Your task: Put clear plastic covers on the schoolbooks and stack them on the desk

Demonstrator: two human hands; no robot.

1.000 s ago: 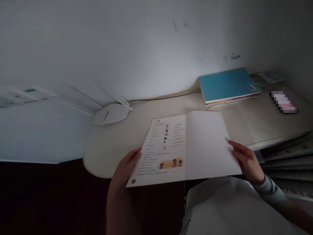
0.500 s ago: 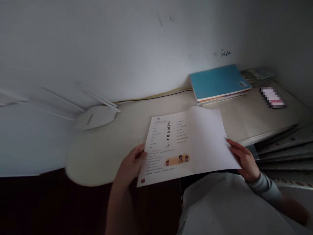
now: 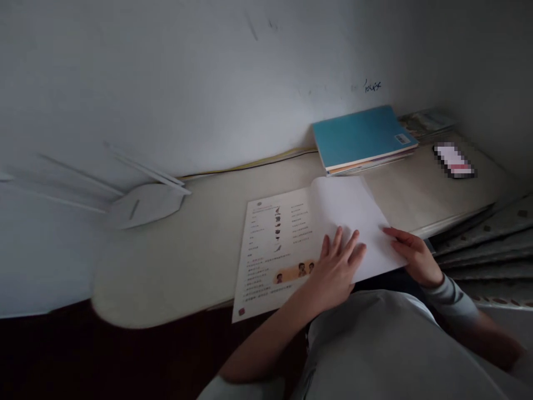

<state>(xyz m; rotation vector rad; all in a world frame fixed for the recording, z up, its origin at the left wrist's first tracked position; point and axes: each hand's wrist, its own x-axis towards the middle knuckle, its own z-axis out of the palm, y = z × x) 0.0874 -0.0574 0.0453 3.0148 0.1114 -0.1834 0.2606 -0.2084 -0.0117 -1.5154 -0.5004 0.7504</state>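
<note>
An open booklet (image 3: 266, 222) lies at the table's near edge, its lower part jutting out over my lap. The left page carries printed text, small pictures and an orange illustration; the right page is blank white. My left hand (image 3: 338, 266) rests on the blank page near the fold, fingers spread and palm down. At the right edge, my right hand (image 3: 416, 258) pinches the booklet between thumb and fingers.
Behind the booklet, a blue book (image 3: 362, 139) tops a stack against the wall. A phone with a blurred screen (image 3: 453, 159) lies to its right. A white device with antennas (image 3: 145, 205) stands at the back left of the pale table (image 3: 175, 266). Folded patterned fabric (image 3: 478, 250) sits at right.
My left hand has let go of the booklet's left edge and moved right onto the blank page. My right hand keeps its grip. The view has shifted slightly.
</note>
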